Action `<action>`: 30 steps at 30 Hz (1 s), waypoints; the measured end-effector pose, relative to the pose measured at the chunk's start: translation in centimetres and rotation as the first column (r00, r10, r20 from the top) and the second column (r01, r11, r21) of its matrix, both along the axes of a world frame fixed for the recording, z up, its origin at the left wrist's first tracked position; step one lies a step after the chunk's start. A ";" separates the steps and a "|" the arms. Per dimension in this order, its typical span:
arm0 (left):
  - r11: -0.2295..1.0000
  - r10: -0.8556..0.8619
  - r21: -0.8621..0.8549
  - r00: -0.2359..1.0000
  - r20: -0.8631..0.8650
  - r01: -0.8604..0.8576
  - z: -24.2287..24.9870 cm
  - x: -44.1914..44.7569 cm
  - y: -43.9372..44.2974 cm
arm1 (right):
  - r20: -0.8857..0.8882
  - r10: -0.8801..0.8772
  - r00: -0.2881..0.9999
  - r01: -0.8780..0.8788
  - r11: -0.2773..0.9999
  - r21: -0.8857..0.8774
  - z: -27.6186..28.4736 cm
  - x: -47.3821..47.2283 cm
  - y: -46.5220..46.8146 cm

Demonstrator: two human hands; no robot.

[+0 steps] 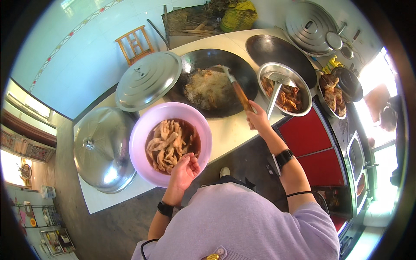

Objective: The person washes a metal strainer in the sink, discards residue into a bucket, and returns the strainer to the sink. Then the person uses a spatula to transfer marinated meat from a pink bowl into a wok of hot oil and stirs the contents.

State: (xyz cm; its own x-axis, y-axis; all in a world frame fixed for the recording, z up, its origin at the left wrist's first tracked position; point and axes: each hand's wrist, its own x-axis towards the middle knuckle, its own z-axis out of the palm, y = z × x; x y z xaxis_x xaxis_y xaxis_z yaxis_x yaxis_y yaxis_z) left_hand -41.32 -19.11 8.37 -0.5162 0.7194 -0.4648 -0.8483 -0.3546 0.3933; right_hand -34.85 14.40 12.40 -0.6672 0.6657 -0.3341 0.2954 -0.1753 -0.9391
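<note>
My right hand [258, 117] grips the wooden handle of a metal wok spatula [240, 92], whose blade reaches into bubbling oil in a large black wok [239, 105]. Pieces of food [208, 87] fry among the foam. Over the near rim of a pink plastic basin [138, 146] is my left hand [187, 169], palm up with fingers loosely curled and nothing seen in it. Chicken feet [167, 141] lie in brown liquid in that basin. To the wok's right, a steel bowl [307, 109] holds browned meat and a skimmer [281, 79] with a long metal handle.
A domed lid [100, 146] lies left of the basin, and a flatter lid [148, 79] leans beside the wok. A second black wok [279, 53] is set in the counter at the back right. Another bowl of meat [331, 94] stands farther right. A wooden chair [135, 44] is behind.
</note>
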 end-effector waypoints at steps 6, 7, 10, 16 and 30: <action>0.997 0.075 -0.026 0.997 0.001 -0.075 0.1 0.1 -0.3 | -0.150 -0.232 0.961 0.190 0.950 -0.249 -1.0 -9.0 2.6; 0.997 0.079 -0.013 0.997 -0.006 -0.079 0.1 0.1 -0.4 | -0.186 -0.235 0.954 0.175 0.942 -0.288 -1.1 -9.8 3.2; 0.993 0.117 -0.020 0.993 0.000 -0.117 0.1 0.2 -0.6 | -0.192 -0.309 0.931 0.211 0.888 -0.409 -1.5 -11.7 4.5; 0.985 0.172 -0.021 0.985 -0.002 -0.172 0.1 0.4 -0.5 | -0.178 -0.253 0.951 0.137 0.861 -0.490 -2.8 -13.9 4.8; 0.984 0.175 -0.035 0.984 -0.025 -0.176 0.5 1.1 -0.3 | 0.026 0.172 0.985 -0.160 0.954 -0.253 -3.6 -13.1 0.7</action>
State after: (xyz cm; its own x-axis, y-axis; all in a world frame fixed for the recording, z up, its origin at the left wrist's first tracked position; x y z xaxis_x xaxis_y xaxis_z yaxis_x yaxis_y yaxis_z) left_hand -40.22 -19.44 8.89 -0.6436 0.5990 -0.4765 -0.7650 -0.4823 0.4269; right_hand -47.96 15.12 8.76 -0.7407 0.4386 -0.5090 0.3831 -0.3467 -0.8562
